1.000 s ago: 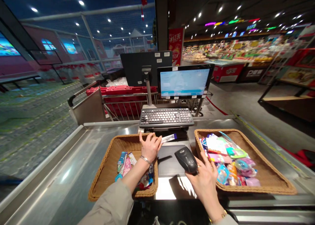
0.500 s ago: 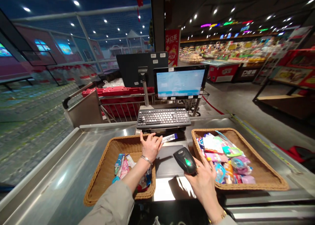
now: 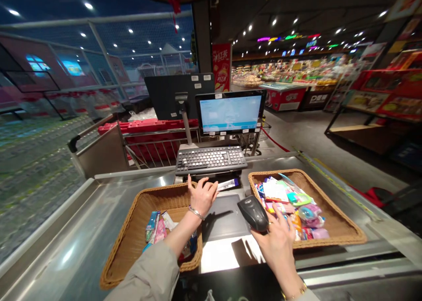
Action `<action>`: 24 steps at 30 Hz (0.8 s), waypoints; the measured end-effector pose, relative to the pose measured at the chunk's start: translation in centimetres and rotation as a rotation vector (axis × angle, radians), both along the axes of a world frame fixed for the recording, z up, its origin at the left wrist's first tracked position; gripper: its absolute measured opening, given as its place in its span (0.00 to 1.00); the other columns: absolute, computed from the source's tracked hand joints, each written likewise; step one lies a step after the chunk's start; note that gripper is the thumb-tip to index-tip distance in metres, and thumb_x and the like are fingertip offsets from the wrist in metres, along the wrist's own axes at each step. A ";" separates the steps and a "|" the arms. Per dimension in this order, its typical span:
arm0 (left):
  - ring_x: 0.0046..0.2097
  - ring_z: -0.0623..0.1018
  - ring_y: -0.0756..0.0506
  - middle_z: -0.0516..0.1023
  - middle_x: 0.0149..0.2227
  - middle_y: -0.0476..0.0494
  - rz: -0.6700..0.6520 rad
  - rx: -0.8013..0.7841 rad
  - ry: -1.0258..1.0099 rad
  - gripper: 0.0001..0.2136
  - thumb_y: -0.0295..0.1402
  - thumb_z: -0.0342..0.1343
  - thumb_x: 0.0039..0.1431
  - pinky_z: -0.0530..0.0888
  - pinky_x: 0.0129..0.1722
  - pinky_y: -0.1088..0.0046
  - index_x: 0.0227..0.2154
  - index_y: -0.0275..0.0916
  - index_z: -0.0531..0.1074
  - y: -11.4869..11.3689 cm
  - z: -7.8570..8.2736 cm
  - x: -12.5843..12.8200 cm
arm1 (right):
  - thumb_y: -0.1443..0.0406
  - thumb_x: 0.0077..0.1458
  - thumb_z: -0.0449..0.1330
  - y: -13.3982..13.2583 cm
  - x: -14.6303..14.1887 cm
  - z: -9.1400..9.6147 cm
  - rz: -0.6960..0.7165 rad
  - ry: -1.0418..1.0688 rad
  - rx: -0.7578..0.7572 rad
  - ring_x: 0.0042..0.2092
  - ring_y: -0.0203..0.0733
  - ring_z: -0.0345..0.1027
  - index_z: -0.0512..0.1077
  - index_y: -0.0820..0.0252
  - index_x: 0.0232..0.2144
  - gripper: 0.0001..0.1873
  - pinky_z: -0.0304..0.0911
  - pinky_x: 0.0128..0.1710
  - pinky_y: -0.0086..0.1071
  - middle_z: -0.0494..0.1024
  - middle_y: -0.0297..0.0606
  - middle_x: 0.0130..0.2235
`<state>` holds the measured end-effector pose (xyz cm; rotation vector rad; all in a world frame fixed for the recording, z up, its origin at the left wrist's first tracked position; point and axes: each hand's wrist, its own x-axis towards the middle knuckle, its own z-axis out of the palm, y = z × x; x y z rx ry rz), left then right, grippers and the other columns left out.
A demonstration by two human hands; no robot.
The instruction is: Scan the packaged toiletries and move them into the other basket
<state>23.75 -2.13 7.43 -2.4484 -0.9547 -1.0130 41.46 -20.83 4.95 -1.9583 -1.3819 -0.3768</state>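
Observation:
My left hand (image 3: 201,198) is closed on one end of a slim white packet with a purple tip (image 3: 228,185), just below the keyboard. The arm reaches across the left wicker basket (image 3: 123,224), where small wrapped items (image 3: 158,227) lie. A black handheld barcode scanner (image 3: 253,213) is in my right hand (image 3: 277,236), its head tilted up and to the left. That hand overlaps the near left edge of the right wicker basket (image 3: 344,224), which holds a pile of colourful packaged goods (image 3: 296,204). Its grip on the handle is partly hidden.
A keyboard (image 3: 211,159) stands at the counter's back, below a lit monitor (image 3: 231,113) and a second screen turned away (image 3: 165,98). Between the baskets lies a grey plate (image 3: 224,217) in the metal counter (image 3: 75,230). A metal cart (image 3: 154,147) stands behind.
The view has turned slightly right, so the baskets and screens sit further left. The scanner's green light has gone dark. Both hands keep hold of their things.

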 end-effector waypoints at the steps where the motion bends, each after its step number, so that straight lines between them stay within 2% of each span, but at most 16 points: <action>1: 0.49 0.76 0.41 0.83 0.34 0.49 -0.009 0.001 -0.002 0.10 0.39 0.56 0.60 0.32 0.62 0.35 0.44 0.50 0.76 0.0 0.1 0.3 | 0.57 0.49 0.60 -0.1 0.2 0.0 -0.016 0.000 0.010 0.59 0.57 0.59 0.76 0.55 0.30 0.10 0.42 0.59 0.56 0.80 0.39 0.45; 9: 0.49 0.77 0.41 0.83 0.33 0.50 -0.076 0.004 0.002 0.09 0.39 0.57 0.60 0.31 0.62 0.35 0.43 0.50 0.76 -0.3 0.9 3.3 | 0.54 0.52 0.57 -1.3 2.2 0.2 -0.120 -0.004 0.042 0.59 0.55 0.59 0.76 0.56 0.34 0.15 0.44 0.58 0.54 0.79 0.42 0.45; 16: 0.49 0.77 0.41 0.83 0.34 0.50 -0.143 0.001 0.009 0.08 0.37 0.56 0.61 0.32 0.61 0.34 0.42 0.50 0.76 -0.3 1.5 6.5 | 0.54 0.50 0.58 -2.6 3.9 -0.2 -0.226 0.004 0.036 0.59 0.55 0.60 0.76 0.55 0.28 0.13 0.44 0.59 0.52 0.81 0.40 0.43; 24: 0.49 0.76 0.40 0.83 0.35 0.49 -0.215 -0.007 0.011 0.08 0.37 0.56 0.60 0.33 0.62 0.35 0.42 0.51 0.77 -0.3 1.4 10.2 | 0.52 0.49 0.58 -3.9 6.0 -0.4 -0.331 0.042 0.062 0.58 0.54 0.61 0.77 0.57 0.31 0.16 0.44 0.59 0.51 0.80 0.43 0.43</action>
